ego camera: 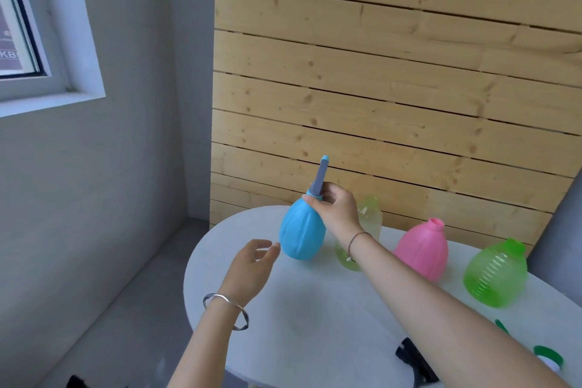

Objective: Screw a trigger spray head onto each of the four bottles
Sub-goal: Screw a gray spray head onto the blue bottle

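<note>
So the blue bottle [301, 231] is the one in play here, leaning a bit to the left at the far left end of the white oval worktop [315, 309]. Can't really tell if its base is touching the surface or sitting just off it. A grey-and-blue trigger spray head [320, 176] already sticks up out of its neck. The person's right hand [338, 209] is wrapped around the base of that head, fingers [329, 188] curled round the collar, gripping it. The left hand [252, 264] holds nothing, its fingers loose and spread, tips just beside the bottle's lower left side and not clearly touching.

Just right of the blue bottle, half hidden behind the right wrist, is a pale clear bottle [371, 214]. Further right stand a pink bottle [422, 250] and then a green ribbed bottle [495, 276], both with open necks. Way off to the lower right of the blue bottle there's a green plastic piece [548, 356] and a black object [414, 357], partly hidden by the forearm.
</note>
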`<state>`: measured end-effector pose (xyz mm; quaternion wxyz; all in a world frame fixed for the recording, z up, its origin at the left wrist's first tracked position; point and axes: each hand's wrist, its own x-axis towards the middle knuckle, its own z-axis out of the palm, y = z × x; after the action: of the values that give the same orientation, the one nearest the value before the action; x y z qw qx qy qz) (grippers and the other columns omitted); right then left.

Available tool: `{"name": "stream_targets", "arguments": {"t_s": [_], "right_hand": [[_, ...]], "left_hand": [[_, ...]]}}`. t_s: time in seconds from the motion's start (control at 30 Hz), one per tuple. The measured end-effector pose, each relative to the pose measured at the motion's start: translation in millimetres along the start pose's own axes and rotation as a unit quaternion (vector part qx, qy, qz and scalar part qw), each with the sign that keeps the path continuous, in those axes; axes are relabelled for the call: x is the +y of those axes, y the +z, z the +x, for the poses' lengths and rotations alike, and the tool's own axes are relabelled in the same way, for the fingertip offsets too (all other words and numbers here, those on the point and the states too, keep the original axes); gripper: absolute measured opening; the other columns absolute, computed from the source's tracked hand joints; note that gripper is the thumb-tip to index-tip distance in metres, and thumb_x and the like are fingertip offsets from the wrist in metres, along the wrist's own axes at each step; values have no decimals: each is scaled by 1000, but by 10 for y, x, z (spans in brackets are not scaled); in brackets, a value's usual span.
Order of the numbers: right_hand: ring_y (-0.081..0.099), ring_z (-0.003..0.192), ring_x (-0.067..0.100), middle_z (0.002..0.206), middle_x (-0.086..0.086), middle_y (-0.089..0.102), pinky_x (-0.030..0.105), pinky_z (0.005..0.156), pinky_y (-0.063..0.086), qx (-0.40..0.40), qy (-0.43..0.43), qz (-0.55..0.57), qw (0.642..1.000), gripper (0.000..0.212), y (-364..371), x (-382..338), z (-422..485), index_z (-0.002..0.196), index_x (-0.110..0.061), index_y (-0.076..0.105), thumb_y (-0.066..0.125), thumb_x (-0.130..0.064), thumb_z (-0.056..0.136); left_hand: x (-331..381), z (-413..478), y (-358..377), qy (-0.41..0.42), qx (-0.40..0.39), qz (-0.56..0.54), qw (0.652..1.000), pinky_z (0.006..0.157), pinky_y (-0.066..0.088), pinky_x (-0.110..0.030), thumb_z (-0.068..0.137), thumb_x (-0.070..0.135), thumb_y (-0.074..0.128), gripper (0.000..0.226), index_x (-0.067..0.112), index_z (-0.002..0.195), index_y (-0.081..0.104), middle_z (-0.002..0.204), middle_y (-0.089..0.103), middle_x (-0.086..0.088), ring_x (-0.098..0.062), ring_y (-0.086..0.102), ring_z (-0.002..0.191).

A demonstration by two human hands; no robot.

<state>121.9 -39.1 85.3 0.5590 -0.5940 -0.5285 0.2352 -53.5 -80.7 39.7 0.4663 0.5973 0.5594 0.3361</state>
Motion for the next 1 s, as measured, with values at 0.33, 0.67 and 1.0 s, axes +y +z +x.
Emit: {"name": "stream_targets", "arguments": {"t_s": [0.33,0.67,1.0], "right_hand": [[63,88,12,90,-7,68,26,83,50,-18,2,-30,999,15,92,169,57,90,-21,65,74,-17,78],[62,88,12,90,-7,67,25,81,50,-26,3,-55,998,16,153,166,97,91,-21,65,74,-20,78],[64,100,21,97,-2,67,35,91,52,-45,22,-57,997,17,104,134,69,94,-20,64,73,-21,80]], "left_hand": [[-7,21,16,-6,-9,22,1000,77,40,-23,94,43,46,42,19,129,50,128,59,-5,-13,52,96],[-6,38,69,7,-15,32,999,71,42,-19,95,43,45,43,19,130,48,130,58,-3,-11,52,97],[-6,46,78,15,-12,32,999,76,43,-22,95,43,45,43,19,131,48,131,57,-4,-11,51,98]]}}
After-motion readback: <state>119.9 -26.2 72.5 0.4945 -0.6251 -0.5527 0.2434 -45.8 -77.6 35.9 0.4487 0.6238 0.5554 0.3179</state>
